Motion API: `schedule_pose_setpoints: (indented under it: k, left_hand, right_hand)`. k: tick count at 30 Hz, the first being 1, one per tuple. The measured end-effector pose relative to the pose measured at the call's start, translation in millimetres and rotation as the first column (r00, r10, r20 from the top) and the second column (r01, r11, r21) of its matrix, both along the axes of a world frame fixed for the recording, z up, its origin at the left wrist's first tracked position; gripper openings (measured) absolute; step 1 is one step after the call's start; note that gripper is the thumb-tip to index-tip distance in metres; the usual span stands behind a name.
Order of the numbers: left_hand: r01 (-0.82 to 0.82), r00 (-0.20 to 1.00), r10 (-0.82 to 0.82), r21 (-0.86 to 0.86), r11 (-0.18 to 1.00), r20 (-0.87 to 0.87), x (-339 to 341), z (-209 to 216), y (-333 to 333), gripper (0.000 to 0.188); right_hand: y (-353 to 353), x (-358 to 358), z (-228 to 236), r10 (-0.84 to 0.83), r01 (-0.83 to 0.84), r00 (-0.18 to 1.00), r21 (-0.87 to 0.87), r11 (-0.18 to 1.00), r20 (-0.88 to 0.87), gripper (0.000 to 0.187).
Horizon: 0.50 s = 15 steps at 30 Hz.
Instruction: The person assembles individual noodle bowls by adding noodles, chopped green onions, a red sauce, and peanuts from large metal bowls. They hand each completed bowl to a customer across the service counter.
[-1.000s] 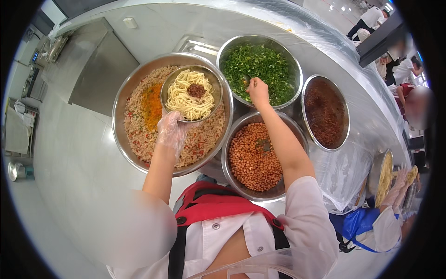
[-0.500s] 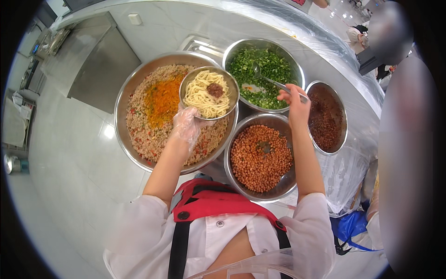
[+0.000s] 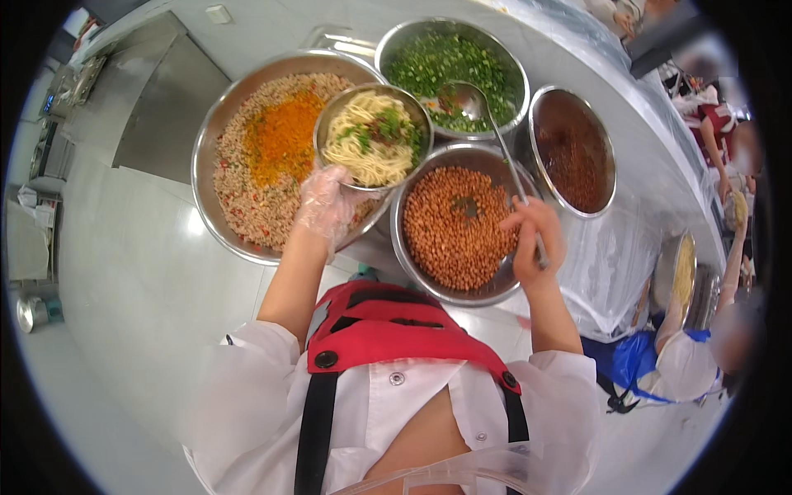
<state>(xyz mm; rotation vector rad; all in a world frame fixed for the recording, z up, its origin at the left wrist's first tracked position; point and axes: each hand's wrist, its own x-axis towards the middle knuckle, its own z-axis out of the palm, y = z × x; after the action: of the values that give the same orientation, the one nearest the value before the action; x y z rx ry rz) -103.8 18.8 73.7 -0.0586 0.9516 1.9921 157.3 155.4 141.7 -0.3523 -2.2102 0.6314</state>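
Note:
My left hand point(image 3: 327, 198), in a clear plastic glove, grips a metal bowl point(image 3: 318, 132) by its near side. Noodles point(image 3: 363, 154) fill it, topped with chopped greens and a dark red sauce. The bowl hovers over the right part of a wide basin point(image 3: 202, 194) of minced filling with an orange patch. Bare, my right hand point(image 3: 536, 239) holds a long-handled metal ladle point(image 3: 471, 99) near the end of its handle. The ladle's head is at the near edge of the chopped greens point(image 3: 445, 62); its handle passes over a bowl of round brown beans or nuts point(image 3: 454, 231).
An oval pot of dark red sauce point(image 3: 571, 157) stands right of the greens. A plastic-covered counter point(image 3: 615, 264) lies beyond it. At the far right, other people work near a bowl of noodles point(image 3: 683, 272). A steel cabinet point(image 3: 169, 107) is at the left.
Chopped greens now lie on the noodles. My right hand has come nearer to me, drawing the ladle to the near side of the greens. The view has shifted, with the bowls higher in it.

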Motion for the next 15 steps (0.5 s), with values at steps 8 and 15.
schedule_pose_setpoints:
  k: [8,15]
  left_hand:
    - [-0.101,0.994,0.102,-0.015,0.995,0.05,2.9,-13.8,-43.7,0.039]
    - [-0.141,0.988,0.145,-0.068,0.988,0.055,11.3,-7.9,-59.4,0.046]
  right_hand:
    - [-1.9,25.7,-147.3,-0.323,0.423,0.895,-0.36,0.832,0.308,0.014]
    - [-36.8,5.1,-163.5,-0.266,0.37,0.928,-0.549,0.75,0.262,0.016]
